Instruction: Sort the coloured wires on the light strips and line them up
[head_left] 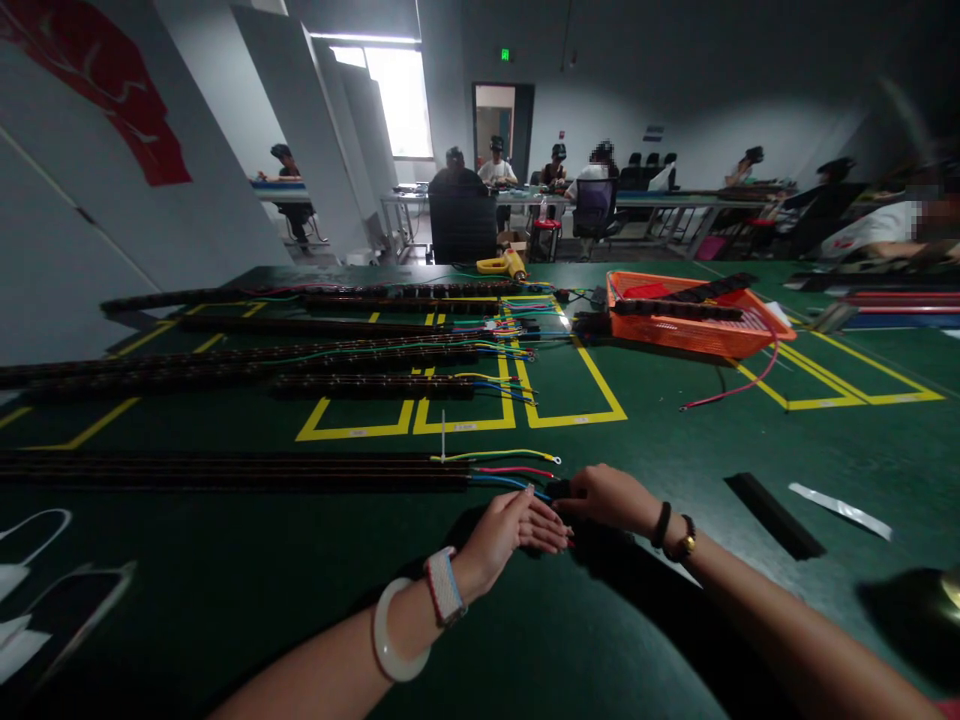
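My left hand [517,528] is held low over the green table, fingers stretched to the right. Its thumb and forefinger close on the blue wires [491,481] at the end of a long dark bundle of strips [232,470]. Beside it, my right hand [609,495] has curled fingers around a small black piece [558,489] at the wire ends; its exact kind is partly hidden. From the same bundle come a red wire [517,470] and a yellow-green wire [517,456] with a ring terminal. An upright white cable tie [442,436] stands on the bundle.
More wired dark bundles [375,386] lie across yellow-taped boxes. An orange basket [682,335] holds black strips, behind it to the left a yellow heat gun [504,265]. A black strip [774,515] and a white strip [840,510] lie at right. People sit at far tables.
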